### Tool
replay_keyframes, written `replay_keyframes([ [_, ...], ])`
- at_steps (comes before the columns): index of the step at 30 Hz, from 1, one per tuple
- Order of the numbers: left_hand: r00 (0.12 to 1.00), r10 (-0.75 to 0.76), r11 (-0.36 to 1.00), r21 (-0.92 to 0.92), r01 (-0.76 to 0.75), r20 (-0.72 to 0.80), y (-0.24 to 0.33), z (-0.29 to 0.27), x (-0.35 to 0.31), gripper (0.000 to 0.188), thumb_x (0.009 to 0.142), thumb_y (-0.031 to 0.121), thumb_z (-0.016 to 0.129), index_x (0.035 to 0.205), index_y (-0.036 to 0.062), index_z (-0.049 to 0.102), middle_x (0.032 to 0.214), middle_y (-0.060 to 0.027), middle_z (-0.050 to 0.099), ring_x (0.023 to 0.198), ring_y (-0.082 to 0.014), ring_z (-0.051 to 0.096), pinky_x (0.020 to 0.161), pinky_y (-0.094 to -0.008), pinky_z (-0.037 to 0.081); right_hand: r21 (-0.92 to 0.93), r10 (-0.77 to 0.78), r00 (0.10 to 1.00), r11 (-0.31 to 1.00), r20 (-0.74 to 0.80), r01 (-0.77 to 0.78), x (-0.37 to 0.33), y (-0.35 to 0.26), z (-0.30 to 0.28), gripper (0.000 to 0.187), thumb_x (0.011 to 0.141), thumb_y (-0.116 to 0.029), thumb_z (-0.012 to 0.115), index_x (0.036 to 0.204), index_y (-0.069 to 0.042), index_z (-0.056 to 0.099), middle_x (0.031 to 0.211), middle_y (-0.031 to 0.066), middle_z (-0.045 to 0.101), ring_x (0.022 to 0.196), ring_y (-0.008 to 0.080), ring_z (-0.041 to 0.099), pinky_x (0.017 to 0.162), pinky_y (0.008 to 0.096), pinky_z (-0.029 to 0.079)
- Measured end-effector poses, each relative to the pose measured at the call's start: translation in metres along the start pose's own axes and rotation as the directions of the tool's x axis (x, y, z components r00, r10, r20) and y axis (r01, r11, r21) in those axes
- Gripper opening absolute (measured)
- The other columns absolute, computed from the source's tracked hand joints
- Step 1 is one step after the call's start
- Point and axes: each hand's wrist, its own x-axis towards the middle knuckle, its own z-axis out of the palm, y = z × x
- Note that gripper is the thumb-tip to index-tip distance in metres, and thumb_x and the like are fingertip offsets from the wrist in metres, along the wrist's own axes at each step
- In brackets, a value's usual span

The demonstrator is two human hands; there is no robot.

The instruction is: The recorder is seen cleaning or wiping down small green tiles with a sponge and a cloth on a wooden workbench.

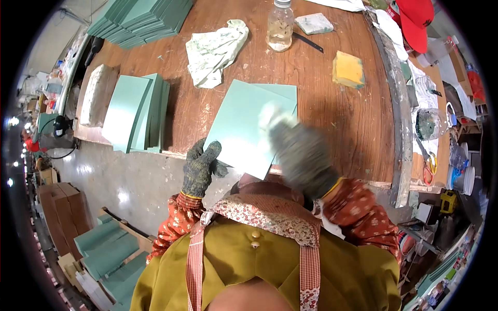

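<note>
A pale green flat board [236, 122] lies tilted on the brown table in front of me, its near corner jutting past the edge. A second green board [285, 92] shows beneath it. In a dark grey knitted glove, my left hand [198, 168] grips the board's near left edge between thumb and fingers. My right hand [306, 150], gloved alike and smeared by motion, presses a wadded white cloth [275, 116] on the board's right side. The fingertips of that hand are hidden behind the glove and cloth.
Green boards are stacked at left [137, 114] and far left [140, 20], beside a wrapped block [98, 96]. Farther off are a crumpled cloth [215, 52], a jar of liquid [280, 28], a black strip [308, 42] and a yellow sponge [348, 69]. Scissors [429, 166] lie right.
</note>
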Motion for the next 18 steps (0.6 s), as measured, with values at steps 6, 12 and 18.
replay_keyframes([
  [6,1.0,0.005,0.998,0.066,-0.007,0.022,-0.002,-0.001,0.003,0.039,0.089,0.023,0.064,0.113,-0.0061,0.056,0.072,-0.0101,0.063,0.049,-0.0173,0.059,0.044,-0.0281,0.047,-0.499,-0.265,0.914,0.863,-0.307,0.083,0.006,0.03,0.015,0.021,0.086,-0.017,0.05,0.099,-0.001,0.056,0.085,0.0128,0.058,0.071,0.0238,0.055,0.058,0.0359,0.043],
  [12,1.0,0.016,0.996,0.091,-0.013,-0.026,0.001,0.006,-0.004,0.036,0.089,0.027,0.067,0.108,-0.0018,0.057,0.062,-0.0054,0.059,0.044,-0.0122,0.056,0.041,-0.0234,0.043,-0.446,-0.148,0.961,0.894,-0.234,0.029,-0.006,0.008,0.038,0.014,0.085,-0.013,0.052,0.091,-0.002,0.057,0.082,0.0128,0.057,0.075,0.0249,0.056,0.061,0.0411,0.047],
  [18,0.991,-0.023,0.719,0.691,-0.076,0.133,0.035,0.015,-0.007,0.042,0.093,0.042,0.058,0.098,0.0002,0.06,0.063,-0.0084,0.065,0.046,-0.0134,0.057,0.043,-0.0281,0.045,-0.219,0.075,0.91,0.959,-0.409,-0.177,-0.012,0.11,-0.009,0.02,0.083,-0.017,0.055,0.098,-0.005,0.062,0.092,0.015,0.063,0.085,0.0352,0.06,0.075,0.0441,0.048],
])
